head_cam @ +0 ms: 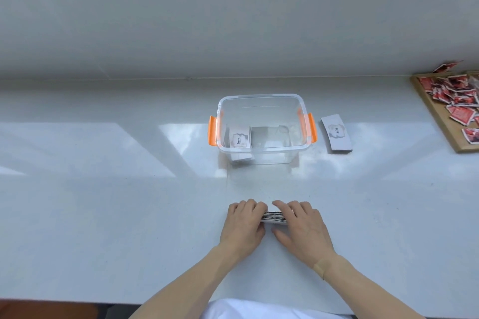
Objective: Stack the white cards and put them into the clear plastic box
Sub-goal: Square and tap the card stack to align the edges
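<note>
Pale, glossy countertop runs under a window ledge, and near its front edge my left hand and right hand press in from both sides on a stack of white cards, fingers curled together over its ends. At twelve o'clock from my hands stands the clear plastic box with orange latches, one card pile inside at its nine o'clock wall. Another card pile lies just beside the box at three o'clock, and a wooden tray of red packets sits farther right.
</note>
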{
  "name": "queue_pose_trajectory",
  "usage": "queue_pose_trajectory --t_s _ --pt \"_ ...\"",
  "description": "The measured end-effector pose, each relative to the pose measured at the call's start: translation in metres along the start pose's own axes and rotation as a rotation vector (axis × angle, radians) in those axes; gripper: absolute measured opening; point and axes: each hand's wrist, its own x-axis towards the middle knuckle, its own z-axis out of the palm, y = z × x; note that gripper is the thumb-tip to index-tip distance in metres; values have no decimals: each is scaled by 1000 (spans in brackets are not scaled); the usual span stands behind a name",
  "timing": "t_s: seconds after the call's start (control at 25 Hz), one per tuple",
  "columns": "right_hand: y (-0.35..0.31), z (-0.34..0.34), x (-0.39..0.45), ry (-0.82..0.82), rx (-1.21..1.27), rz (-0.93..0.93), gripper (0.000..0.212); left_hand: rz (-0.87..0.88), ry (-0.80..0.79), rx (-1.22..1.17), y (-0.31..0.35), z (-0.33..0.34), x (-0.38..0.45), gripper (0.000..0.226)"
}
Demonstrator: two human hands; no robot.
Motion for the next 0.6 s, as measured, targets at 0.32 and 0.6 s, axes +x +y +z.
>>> queue_pose_trajectory --t_s 0.32,0.6 --pt "-2 -22 20 -115 117 27 17 58 -12 -188 -6 -43 14 23" --pt "-28 -23 21 56 642 302 25 258 398 -193 23 -62 1 44"
